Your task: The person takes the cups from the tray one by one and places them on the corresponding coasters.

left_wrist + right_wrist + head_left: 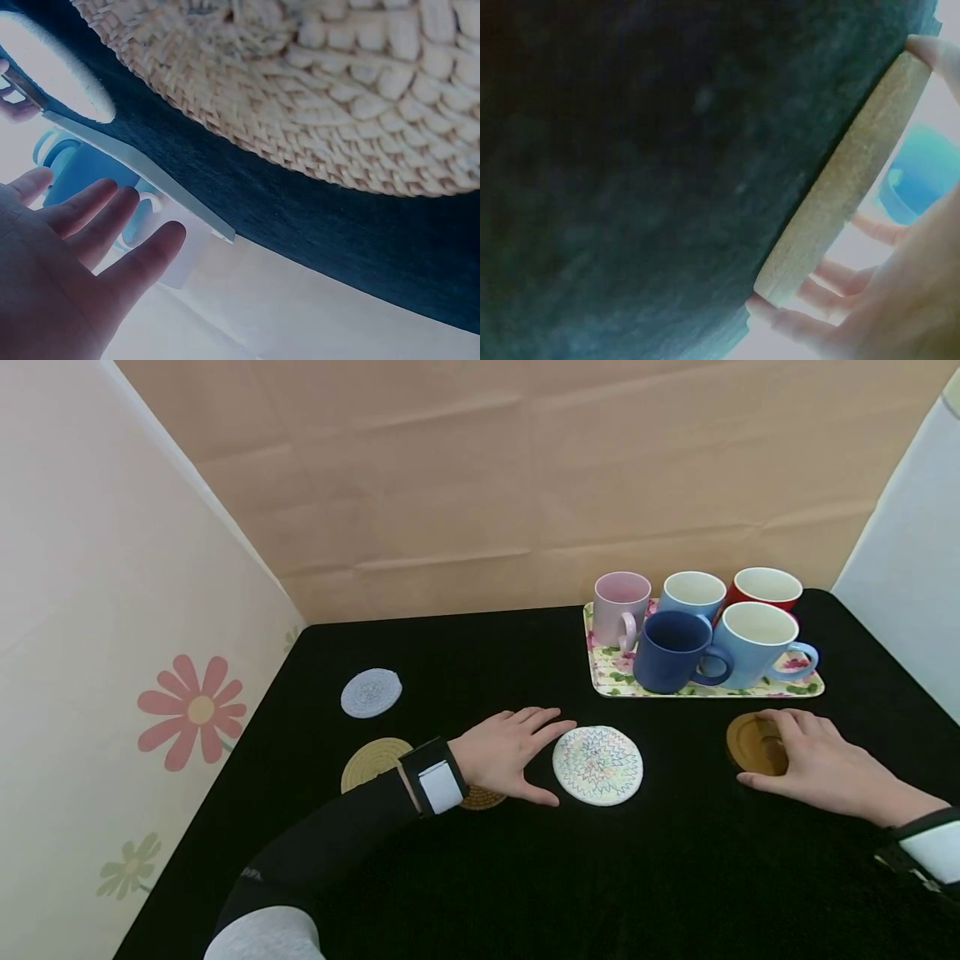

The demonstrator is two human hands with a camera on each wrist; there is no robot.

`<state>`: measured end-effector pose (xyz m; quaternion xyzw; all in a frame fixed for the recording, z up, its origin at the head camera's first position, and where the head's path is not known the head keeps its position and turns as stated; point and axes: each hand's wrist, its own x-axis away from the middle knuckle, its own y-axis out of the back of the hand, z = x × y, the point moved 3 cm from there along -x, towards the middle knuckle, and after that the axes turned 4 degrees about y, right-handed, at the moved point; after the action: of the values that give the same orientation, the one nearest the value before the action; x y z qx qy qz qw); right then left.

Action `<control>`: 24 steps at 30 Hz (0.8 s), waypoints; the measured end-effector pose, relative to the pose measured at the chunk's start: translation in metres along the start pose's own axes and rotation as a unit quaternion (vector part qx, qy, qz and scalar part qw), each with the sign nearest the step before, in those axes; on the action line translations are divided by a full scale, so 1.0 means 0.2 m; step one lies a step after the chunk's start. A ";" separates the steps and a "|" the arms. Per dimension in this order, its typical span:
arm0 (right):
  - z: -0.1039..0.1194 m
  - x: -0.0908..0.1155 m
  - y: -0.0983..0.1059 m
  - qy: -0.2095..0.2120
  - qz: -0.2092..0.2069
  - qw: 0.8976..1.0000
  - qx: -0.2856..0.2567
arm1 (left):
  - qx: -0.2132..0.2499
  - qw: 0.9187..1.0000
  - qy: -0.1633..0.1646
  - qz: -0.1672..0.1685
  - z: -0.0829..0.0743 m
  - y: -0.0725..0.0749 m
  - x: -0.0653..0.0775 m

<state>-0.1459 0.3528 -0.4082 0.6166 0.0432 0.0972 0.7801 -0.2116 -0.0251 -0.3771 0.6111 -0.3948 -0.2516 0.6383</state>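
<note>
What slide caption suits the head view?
Right hand gripping a brown coaster, left hand near a patterned coaster, five mugs on a floral tray.

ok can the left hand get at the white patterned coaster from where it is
Probably yes: the left hand is right beside the white patterned coaster, fingers spread, with nothing lying on it or visibly in between. The right hand is off to the side, gripping the brown coaster.

Wooden coaster [752, 745] partly covered by right hand [817, 764], woven brown coaster [482, 798] — mostly hidden, red mug [767, 585] (base unseen).
</note>
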 end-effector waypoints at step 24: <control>0.23 -0.03 -0.03 0.077 -0.017 0.997 -0.008 | 0.005 1.000 -0.005 0.013 -0.03 0.01 -0.03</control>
<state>-0.1432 0.3055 -0.4030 0.6005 0.1134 0.1315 0.7805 -0.2109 -0.0175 -0.3757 0.6081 -0.4072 -0.2441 0.6363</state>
